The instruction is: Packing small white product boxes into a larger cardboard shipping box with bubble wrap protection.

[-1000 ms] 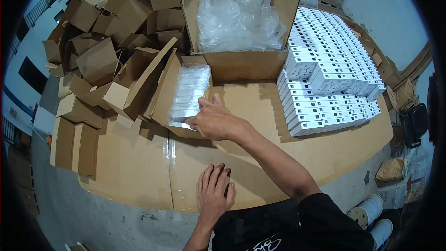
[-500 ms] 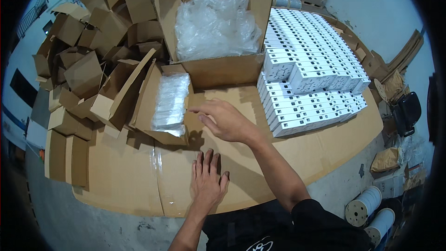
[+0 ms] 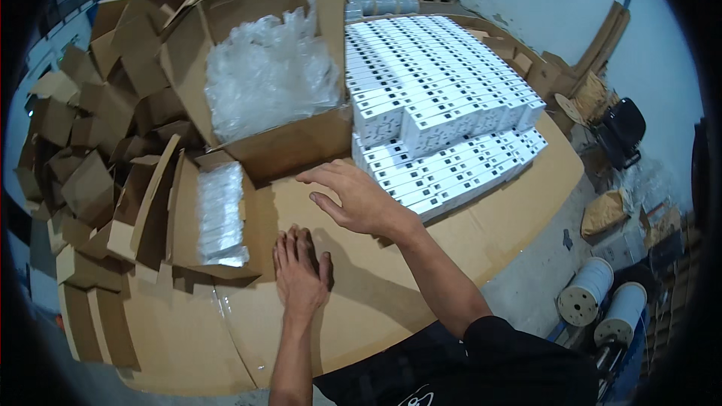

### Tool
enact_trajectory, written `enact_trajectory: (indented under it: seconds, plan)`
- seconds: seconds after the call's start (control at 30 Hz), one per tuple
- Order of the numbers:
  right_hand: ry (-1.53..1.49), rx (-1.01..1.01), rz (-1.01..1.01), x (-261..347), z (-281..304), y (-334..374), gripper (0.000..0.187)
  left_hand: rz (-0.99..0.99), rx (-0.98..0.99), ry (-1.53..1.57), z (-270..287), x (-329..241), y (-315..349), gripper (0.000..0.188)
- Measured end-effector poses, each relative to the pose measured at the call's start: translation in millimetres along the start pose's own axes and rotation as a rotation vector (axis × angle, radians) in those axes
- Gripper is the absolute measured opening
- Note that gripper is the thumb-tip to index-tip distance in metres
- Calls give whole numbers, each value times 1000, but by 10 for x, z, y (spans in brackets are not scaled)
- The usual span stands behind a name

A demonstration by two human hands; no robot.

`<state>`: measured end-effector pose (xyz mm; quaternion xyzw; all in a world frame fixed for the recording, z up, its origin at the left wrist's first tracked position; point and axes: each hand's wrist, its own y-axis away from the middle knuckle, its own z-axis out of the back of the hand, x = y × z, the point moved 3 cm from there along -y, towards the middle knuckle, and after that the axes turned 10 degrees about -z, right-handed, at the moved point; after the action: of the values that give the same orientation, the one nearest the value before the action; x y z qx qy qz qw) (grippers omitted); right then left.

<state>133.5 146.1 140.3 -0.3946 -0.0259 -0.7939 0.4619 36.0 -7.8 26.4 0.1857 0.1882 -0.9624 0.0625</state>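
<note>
Palm down on the cardboard-covered table, my left hand (image 3: 301, 277) has its fingers stretched out and holds nothing. Just left of it stands an open cardboard box (image 3: 254, 237) with a row of clear-wrapped packets (image 3: 219, 214) inside. My right hand (image 3: 352, 194) hovers above the table to the right of that box, thumb and fingers apart, with nothing in it. Beyond the right hand, to the far right, rises a large stack of slim white boxes (image 3: 444, 135) with dark square marks.
A large open carton (image 3: 297, 139) full of clear plastic bags (image 3: 271, 75) stands behind the packet box. Empty cardboard boxes (image 3: 86, 188) are heaped on the left. White spools (image 3: 587, 292) and a black chair (image 3: 623, 128) are beyond the table's right edge.
The view has swung to the right, so the scene sits farther left. My right hand has drawn away from the packet box's edge. My left hand lies farther forward, beside the box.
</note>
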Motion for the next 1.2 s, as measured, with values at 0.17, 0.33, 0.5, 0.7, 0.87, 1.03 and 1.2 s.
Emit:
enact_trajectory:
  seconds: [0.17,0.33,0.5,0.7,0.87,1.03,1.2]
  plan:
    - [71,-176,-8,-126,381,199,39,13,-5,8,-80,123,-257,58]
    - [182,-277,-22,-271,801,382,44,-15,-23,-30,-186,282,-469,56]
    - [387,-411,-55,-550,1158,521,48,-39,-51,-18,-234,356,-614,51]
    - [618,-465,-172,-916,1322,587,48,-84,-58,-19,-281,468,-691,50]
    - [659,-448,-173,-1072,1318,612,44,-87,-45,-20,-272,438,-721,50]
    - [661,-461,-191,-1103,1307,651,44,-56,-42,-40,-274,441,-718,49]
    - [672,-469,-151,-1149,1323,672,39,-65,-45,-32,-267,424,-723,49]
